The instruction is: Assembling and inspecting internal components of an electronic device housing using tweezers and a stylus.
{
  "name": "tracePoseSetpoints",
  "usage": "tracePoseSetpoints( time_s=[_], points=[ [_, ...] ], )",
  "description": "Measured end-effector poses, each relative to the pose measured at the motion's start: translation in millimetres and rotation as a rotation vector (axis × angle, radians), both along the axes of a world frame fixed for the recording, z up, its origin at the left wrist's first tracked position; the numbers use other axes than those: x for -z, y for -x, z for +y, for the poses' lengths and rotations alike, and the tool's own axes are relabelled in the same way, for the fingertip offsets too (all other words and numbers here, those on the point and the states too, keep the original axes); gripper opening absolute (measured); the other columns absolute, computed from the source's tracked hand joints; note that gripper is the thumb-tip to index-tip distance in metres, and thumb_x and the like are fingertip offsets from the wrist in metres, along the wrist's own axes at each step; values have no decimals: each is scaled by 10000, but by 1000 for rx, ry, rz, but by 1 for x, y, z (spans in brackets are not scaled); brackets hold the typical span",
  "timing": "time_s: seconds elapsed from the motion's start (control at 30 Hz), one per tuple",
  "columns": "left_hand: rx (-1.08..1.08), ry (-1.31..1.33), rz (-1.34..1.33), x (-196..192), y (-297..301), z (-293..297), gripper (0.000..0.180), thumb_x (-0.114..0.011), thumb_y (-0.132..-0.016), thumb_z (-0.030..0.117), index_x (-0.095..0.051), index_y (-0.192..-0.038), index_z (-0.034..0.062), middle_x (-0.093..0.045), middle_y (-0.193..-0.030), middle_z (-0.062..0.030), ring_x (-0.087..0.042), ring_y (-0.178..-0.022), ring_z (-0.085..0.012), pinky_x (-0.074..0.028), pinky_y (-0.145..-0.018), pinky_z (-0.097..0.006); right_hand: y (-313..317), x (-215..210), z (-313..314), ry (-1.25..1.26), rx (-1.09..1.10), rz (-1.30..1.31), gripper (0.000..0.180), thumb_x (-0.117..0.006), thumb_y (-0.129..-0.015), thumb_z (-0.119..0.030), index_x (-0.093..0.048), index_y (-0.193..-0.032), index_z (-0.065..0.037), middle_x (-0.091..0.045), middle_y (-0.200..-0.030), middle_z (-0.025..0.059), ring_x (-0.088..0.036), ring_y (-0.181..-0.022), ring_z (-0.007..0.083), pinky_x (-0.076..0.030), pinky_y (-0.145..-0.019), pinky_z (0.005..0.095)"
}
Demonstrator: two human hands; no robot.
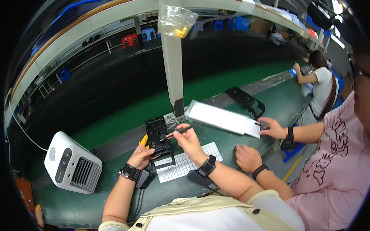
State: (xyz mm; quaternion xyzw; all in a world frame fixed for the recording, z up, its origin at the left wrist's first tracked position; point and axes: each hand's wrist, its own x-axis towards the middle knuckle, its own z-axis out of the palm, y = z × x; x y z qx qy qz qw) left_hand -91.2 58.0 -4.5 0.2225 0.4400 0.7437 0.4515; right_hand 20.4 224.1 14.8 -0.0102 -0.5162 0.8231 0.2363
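My left hand (141, 156) is closed on the near end of a black plastic housing (155, 130), which has an open frame at its lower end. A yellow piece (144, 139), perhaps a tool handle, stands up beside that hand; whether the fingers hold it I cannot tell. My right hand (191, 145) pinches a thin, dark, pointed tool (182, 131) that looks like tweezers. Its tip reaches over the housing. Under my hands lies a white panel (183, 167) with rows of small squares, like a keyboard.
To the left stands a white air cooler (73, 162). Beyond my right hand lie a long white box (219, 116) and another black plastic part (246, 102). A co-worker's hands (248, 158) rest at the right. A post (172, 66) with a small bag rises from the green bench (108, 206).
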Motion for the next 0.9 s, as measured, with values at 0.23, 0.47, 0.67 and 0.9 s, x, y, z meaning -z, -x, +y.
tracePoseSetpoints(
  time_s=[0.23, 0.47, 0.67, 0.9],
  points=[
    [-53, 17, -170, 2, -5, -18, 614, -526, -764, 24, -205, -1276, 131, -436, -1148, -97, -486, -1021, -216, -417, -855, -417, -7, 14, -17, 84, -36, 19, 246, -512, -819, -80, -380, -1027, -86, -495, -637, -20, -270, -462, 5, -184, -397, 157],
    [-136, -65, -43, -16, 1, -8, 543, -511, -790, 87, -247, -1263, 123, -462, -1131, -43, -478, -1014, -143, -428, -825, -325, -19, -15, -16, -75, 6, 120, 226, -489, -822, -80, -364, -1010, -89, -585, -871, 172, -298, -486, 6, -247, -429, 142],
    [-441, 301, 89, -48, 99, 12, 542, -532, -759, 45, -279, -1237, 44, -509, -985, -93, -565, -787, -176, -500, -596, -275, -14, -9, -12, -26, -13, 108, 238, -500, -816, -86, -353, -1003, -83, -579, -864, 192, -277, -462, 3, -231, -415, 136],
    [-1170, 576, 996, -22, 177, -1, 413, -589, -671, 205, -511, -982, -55, -574, -908, -175, -548, -886, -245, -417, -762, -322, -22, -20, -24, -15, -64, 198, 263, -506, -816, -126, -349, -1023, -88, -577, -860, 192, -303, -480, 16, -275, -455, 141]
  ],
)
